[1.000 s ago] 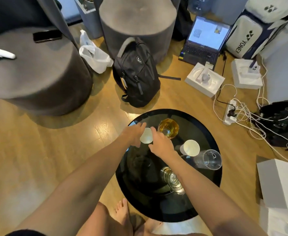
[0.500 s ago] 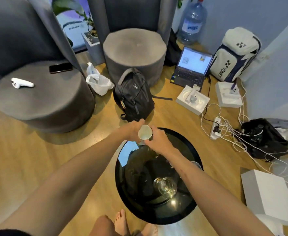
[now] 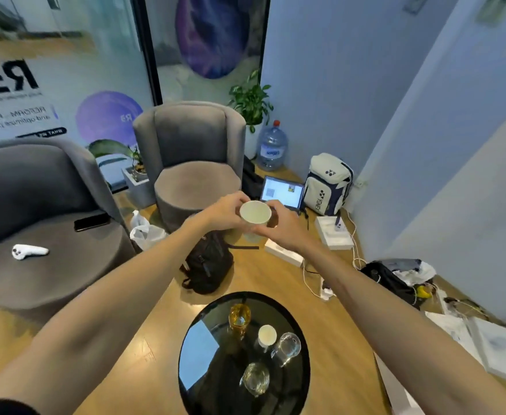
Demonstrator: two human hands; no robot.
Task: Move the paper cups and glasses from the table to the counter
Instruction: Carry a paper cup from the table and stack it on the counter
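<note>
Both arms reach forward to the frame's centre. The left hand (image 3: 218,212) and the right hand (image 3: 284,227) meet there, fingers curled around a paper cup (image 3: 254,215).

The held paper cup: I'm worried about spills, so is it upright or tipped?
Upright: the paper cup shows its open rim facing up, gripped by the left hand and right hand.

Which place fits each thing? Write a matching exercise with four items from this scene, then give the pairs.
Things:
1. paper cup
2. amber glass
3. phone
4. laptop

Places:
A. on the grey armchair seat
B. on the wooden floor
C. held up between the left hand and the right hand
D. on the round black table

Pairs: 1-C, 2-D, 3-A, 4-B
</note>
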